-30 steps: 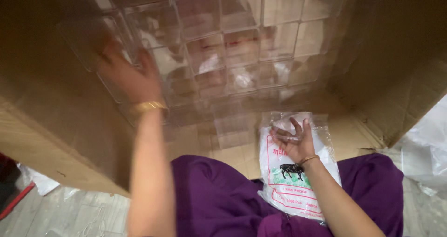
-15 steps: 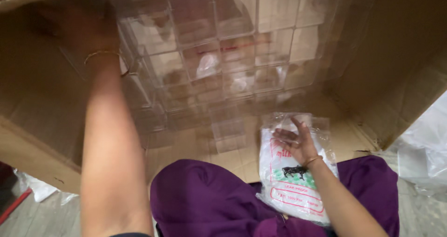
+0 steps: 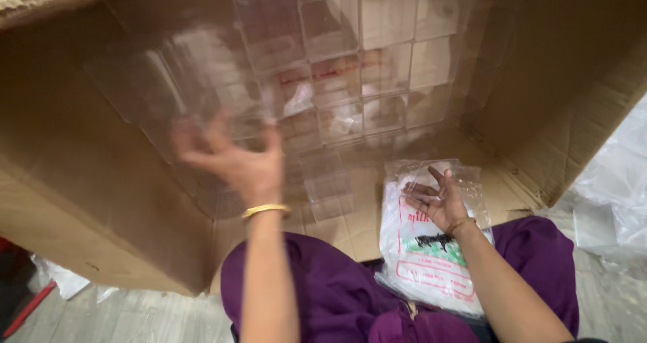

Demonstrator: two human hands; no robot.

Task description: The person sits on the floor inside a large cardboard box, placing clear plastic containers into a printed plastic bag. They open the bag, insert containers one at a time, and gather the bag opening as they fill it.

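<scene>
- Far left and bottom of frame: pale floor [image 3: 135,319], crumpled white plastic scrap [image 3: 64,279] beside the box's lower left corner.
- Big cardboard box [image 3: 87,201] lies on its side, opening toward the person, fills most of frame.
- Left hand [image 3: 232,158], left of centre, motion-blurred, gold bangle [image 3: 265,210] on wrist; grip spread wide, fingers splayed against the clear plastic containers [image 3: 202,94]; cannot tell if it actually clasps one.
- More clear containers [image 3: 377,60] stacked in a grid at upper centre, deep inside the box.
- Purple garment [image 3: 323,296] over the lap, bottom centre.
- Right hand [image 3: 437,200], right of centre, grip flat and open, fingers stretched out, pressing on the printed plastic bags [image 3: 431,248]; nothing clasped.
- The bags lie on the box's bottom flap and the lap, lower right of centre.
- Far right: crinkled clear plastic sheeting [image 3: 617,201] on floor.
</scene>
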